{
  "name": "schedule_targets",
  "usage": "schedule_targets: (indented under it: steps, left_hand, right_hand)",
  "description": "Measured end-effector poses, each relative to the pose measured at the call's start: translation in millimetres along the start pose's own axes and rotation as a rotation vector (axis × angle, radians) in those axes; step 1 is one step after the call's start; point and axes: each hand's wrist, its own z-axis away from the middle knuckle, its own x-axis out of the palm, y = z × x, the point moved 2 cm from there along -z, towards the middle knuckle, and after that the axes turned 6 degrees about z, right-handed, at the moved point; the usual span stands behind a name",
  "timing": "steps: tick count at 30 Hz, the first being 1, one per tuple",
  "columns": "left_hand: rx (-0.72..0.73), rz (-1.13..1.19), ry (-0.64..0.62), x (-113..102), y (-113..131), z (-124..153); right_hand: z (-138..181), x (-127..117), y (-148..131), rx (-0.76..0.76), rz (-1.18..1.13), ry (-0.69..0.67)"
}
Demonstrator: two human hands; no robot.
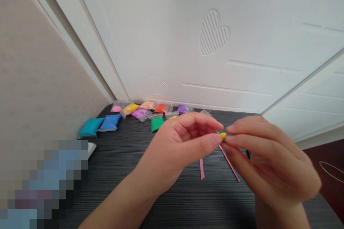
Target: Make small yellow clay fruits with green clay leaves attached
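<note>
Between my fingertips is a small yellow piece of modelling clay (222, 135) with a bit of green at its edges. My left hand (185, 146) pinches it from the left with thumb and fingers. From the right, the thumb and fingers of my right hand (268, 150) close on its other side. Below the hands lie two pink modelling tools on the table: a flat-ended one (202, 170), partly hidden by my left hand, and a thin one (229, 164) lying slantwise.
Along the back of the dark table (120, 171) lie several bags of coloured clay, among them a teal bag (91, 127), a blue bag (110, 122), a green bag (157, 123) and a purple bag (183, 109). A white panel (172, 43) with heart patterns stands behind. Lower left is pixelated.
</note>
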Motion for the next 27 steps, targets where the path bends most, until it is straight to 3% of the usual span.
schedule_targets:
  steps: [11, 16, 27]
  left_hand:
    - [-0.015, 0.101, -0.042, 2.4, 0.0, -3.5]
    - [-0.009, 0.139, -0.066, 3.2, 0.3, -3.9]
    - [-0.009, 0.144, -0.011, 4.7, -1.0, -3.3]
  right_hand:
    - [-1.5, 2.2, -1.3, 0.023, -0.049, -0.025]
    - [-1.5, 5.5, -1.8, 0.059, -0.103, 0.024]
    - [0.9, 7.5, -0.1, 0.093, -0.136, 0.044]
